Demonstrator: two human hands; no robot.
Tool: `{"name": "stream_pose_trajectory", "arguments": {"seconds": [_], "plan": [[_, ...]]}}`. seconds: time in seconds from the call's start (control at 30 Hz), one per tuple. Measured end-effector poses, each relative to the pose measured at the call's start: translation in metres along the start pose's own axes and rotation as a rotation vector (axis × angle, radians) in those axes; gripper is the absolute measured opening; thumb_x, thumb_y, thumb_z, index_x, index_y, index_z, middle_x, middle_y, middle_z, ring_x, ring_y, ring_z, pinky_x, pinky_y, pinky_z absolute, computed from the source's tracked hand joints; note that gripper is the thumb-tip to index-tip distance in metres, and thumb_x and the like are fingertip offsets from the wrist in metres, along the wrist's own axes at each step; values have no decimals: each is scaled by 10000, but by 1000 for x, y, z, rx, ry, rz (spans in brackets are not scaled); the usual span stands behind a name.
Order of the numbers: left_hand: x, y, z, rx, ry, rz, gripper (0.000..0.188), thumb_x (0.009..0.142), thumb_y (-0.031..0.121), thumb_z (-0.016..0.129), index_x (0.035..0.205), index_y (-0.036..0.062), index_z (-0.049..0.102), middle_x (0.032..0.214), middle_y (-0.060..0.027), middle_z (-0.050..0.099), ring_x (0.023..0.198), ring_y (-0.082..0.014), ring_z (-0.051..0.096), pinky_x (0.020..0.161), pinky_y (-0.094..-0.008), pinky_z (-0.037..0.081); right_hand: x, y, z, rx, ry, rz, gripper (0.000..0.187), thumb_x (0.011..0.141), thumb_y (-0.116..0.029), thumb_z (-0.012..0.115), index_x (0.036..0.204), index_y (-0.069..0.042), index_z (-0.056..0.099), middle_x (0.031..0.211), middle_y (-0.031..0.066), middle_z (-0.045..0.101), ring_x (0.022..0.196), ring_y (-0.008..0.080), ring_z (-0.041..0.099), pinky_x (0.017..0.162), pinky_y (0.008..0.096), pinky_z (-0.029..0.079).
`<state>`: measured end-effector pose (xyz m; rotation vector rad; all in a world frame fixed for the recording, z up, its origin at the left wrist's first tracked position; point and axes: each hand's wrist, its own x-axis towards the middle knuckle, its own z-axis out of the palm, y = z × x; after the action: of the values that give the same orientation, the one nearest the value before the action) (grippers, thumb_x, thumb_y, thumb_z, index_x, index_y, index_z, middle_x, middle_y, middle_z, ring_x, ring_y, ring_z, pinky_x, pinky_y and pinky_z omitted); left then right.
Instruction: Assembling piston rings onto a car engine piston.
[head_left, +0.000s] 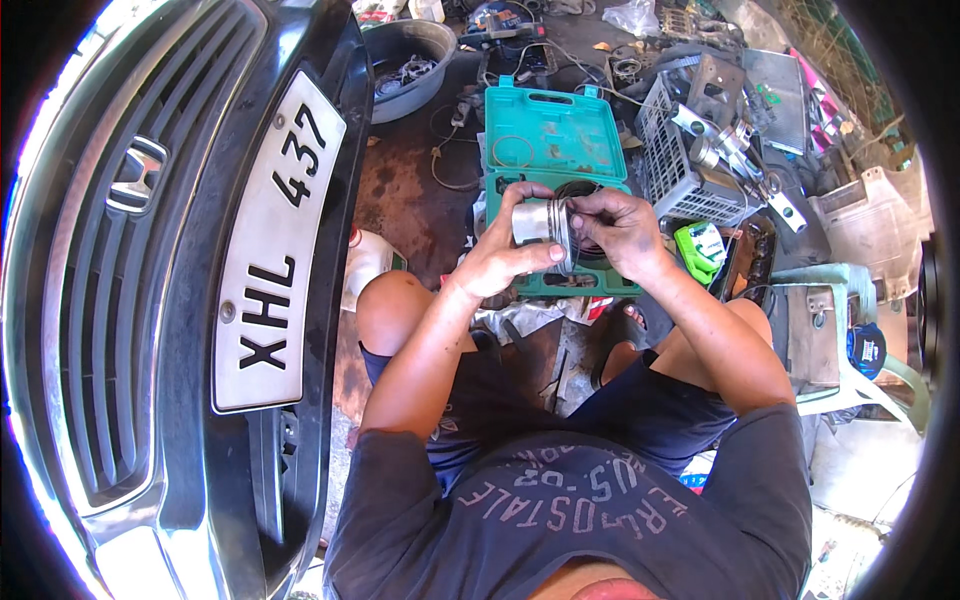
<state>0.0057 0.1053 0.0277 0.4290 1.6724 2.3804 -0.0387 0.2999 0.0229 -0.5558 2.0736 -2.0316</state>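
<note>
In front of my knees I hold up a silvery engine piston (533, 222), lying on its side with its ringed end to the right. My left hand (492, 255) is closed around it, fingers over the top and thumb along the lower side. At the ringed end, thin piston rings (563, 228) run round the metal. My right hand (622, 235) is closed in a pinch at these rings, thumb and fingertips at their edge. Behind and below both hands lies an opened teal plastic tool case (553, 135), its lower half partly hidden by them.
Close on the left stands a car's front bumper (345, 200) with grille. A grey basin (435, 45) holds metal parts at the back. To the right, a grey crate (668, 150) carries pistons with rods, beside a bright green box (700, 250) and a pale green chair (875, 390).
</note>
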Motion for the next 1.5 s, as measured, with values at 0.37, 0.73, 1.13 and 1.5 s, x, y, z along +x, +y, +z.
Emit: {"name": "stream_pose_trajectory", "arguments": {"seconds": [0.37, 0.73, 1.13, 1.5], "plan": [[0, -1, 1, 42, 52, -24, 625, 736, 202, 735, 1218, 28, 379, 947, -65, 541, 825, -126, 535, 669, -256, 461, 6, -14, 0, 23, -123, -13, 164, 835, 74, 609, 964, -24, 639, 895, 15, 617, 716, 65, 572, 624, 205, 476], [0, -2, 3, -44, -5, -100, 659, 683, 305, 682, 1192, -12, 409, 1030, -97, 553, 959, -172, 545, 835, -295, 435, 12, -13, -17, 116, -293, -105, 66, 868, -8, 623, 933, -8, 614, 857, 28, 608, 775, 89, 577, 703, 238, 494], [0, -7, 3, -131, 71, -136, 631, 702, 291, 651, 1193, -22, 408, 1040, -117, 559, 940, -177, 569, 794, -301, 476, 6, -24, -8, 81, -181, -257, 74, 836, 1, 658, 906, -11, 638, 848, 30, 608, 809, 106, 588, 696, 239, 489], [-4, 3, 2, -154, -17, -204, 691, 660, 242, 702, 1235, 0, 406, 1057, -89, 543, 1006, -179, 524, 863, -304, 419, 7, -46, -9, -368, -193, -531, 106, 750, 22, 712, 838, -27, 677, 766, 69, 641, 703, 172, 631, 620, 274, 497]]}}
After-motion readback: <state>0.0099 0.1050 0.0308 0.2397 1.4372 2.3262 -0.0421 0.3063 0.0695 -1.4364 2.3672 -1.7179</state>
